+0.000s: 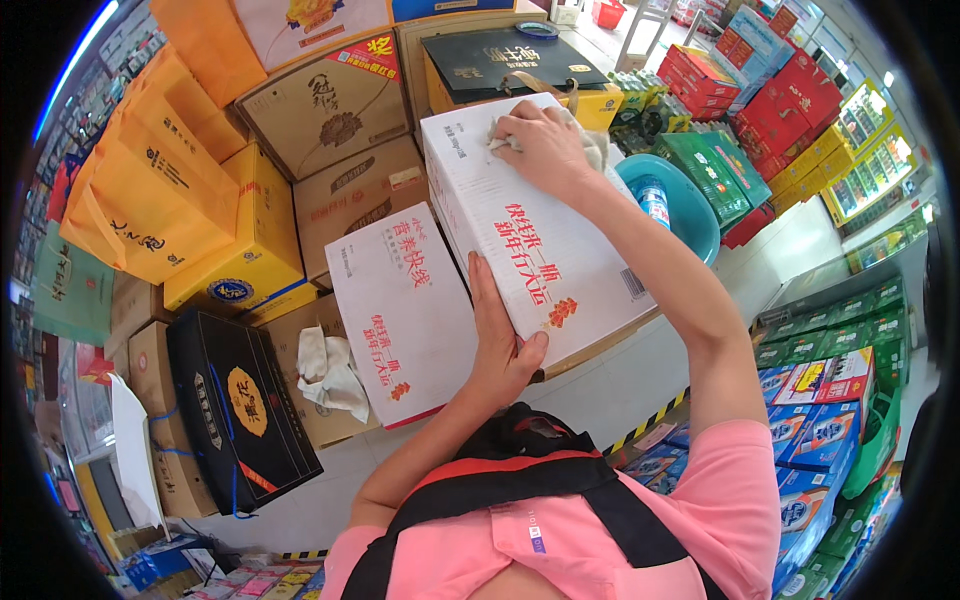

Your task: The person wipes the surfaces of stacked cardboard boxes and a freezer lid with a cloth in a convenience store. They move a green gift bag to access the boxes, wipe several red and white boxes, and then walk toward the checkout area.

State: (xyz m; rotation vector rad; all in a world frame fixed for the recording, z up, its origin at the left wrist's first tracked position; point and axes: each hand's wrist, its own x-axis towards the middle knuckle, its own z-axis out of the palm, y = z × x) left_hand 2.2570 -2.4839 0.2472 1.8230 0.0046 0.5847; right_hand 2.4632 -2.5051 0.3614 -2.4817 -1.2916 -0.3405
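A large white carton (480,187) with red printing stands before me, tilted in the view. My right hand (541,142) presses a pale cloth (592,146) onto its top, near the far edge, with the fingers bunched over the fabric. My left hand (501,330) rests against the carton's near left edge, thumb on the top and fingers along the side. Beside it on the left sits a second white carton (405,322) of the same print. A crumpled white cloth (330,371) lies on a brown cardboard box left of that carton.
Brown cartons (330,105) and orange gift bags (157,165) stand at the back and left. A black gift box (240,405) is at the lower left. Right of the carton is a blue basin (694,217) holding a bottle (652,204). Stacked blue boxes (814,442) stand at my right.
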